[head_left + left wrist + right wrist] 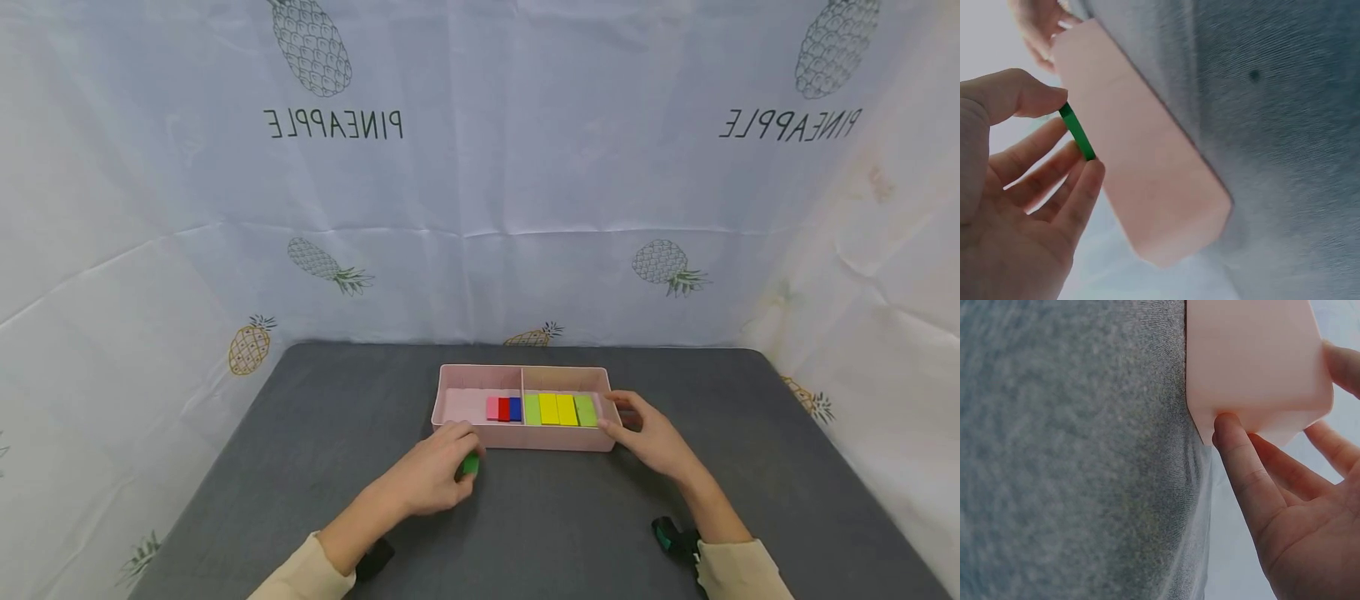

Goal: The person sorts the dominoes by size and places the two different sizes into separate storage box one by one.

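My left hand pinches a small green block between thumb and fingertips, just in front of the pink box. In the left wrist view the green block appears edge-on, overlapping the box's side. The two-compartment pink box sits on the dark table. Its left compartment has a pink block, a red block and a blue block side by side. Yellow blocks stand between light green ones in the right compartment. My right hand holds the box's right end, thumb at the front rim.
A dark grey cloth covers the table. Behind it and at both sides hangs a pale curtain printed with pineapples. Dark wrist straps show near both sleeves.
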The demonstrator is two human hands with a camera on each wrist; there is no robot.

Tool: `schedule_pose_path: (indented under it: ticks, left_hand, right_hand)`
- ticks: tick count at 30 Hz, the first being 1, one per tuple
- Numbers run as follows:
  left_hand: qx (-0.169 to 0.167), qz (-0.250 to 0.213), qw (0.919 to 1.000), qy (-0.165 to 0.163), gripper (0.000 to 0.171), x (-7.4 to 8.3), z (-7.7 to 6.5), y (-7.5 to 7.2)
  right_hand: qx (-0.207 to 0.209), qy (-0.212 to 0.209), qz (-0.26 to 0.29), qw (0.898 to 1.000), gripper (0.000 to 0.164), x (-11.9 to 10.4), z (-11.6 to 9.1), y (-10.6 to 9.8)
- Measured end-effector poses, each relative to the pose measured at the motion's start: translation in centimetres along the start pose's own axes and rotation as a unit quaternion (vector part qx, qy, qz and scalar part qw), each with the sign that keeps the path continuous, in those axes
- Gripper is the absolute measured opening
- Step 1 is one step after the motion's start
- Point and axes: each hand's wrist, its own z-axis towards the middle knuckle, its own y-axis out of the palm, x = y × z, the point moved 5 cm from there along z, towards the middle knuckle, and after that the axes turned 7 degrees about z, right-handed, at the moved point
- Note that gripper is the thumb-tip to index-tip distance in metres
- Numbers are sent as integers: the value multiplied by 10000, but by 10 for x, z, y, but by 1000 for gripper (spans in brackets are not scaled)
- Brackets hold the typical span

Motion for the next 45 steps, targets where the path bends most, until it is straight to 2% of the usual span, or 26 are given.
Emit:
schedule_pose_path:
  ticks: [12,22,27,36,39,45]
  left_hand:
    - [508,111,9985,171,28,3,21,-25]
    - [536,-96,9985,-112,30,-6,43,-37]
    - [436,113,9989,-138,29,-12,52,-35]
    - [397,468,9980,153,21,-23,69,-32]
    - [269,508,9983,54,21,-29,75,-29]
    - [-100,501,9979,-398,21,-39,86,-19]
  right_hand:
    - [2,3,27,10000,65,0,1,0]
    - [8,29,47,10000,67,1,0,-3]
    - [4,-107,80,9999,65,1,-1,-2]
    - [-6,-106,87,9999,64,0,-2,1]
    - [-18,-92,84,9999,64,0,-2,1]
    - [-2,-84,70,9999,65,0,-1,1]
